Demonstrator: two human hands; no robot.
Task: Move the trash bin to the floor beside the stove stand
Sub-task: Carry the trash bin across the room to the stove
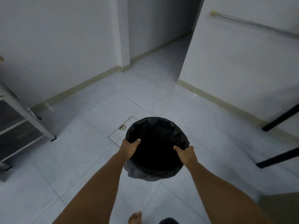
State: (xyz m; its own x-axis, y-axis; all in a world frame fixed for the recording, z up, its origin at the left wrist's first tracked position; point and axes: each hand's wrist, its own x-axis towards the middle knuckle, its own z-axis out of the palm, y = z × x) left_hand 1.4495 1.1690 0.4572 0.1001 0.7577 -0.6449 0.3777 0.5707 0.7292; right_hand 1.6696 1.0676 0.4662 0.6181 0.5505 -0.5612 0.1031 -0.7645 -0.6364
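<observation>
Both hands, left [130,147] and right [186,153], gripped the rim of the trash bin [156,147], held out over the floor [80,159]. The stove stand [21,125] stood well off left; setting down looked still to do

No readable text, label, brand, number or sign shows anywhere in this view.
</observation>
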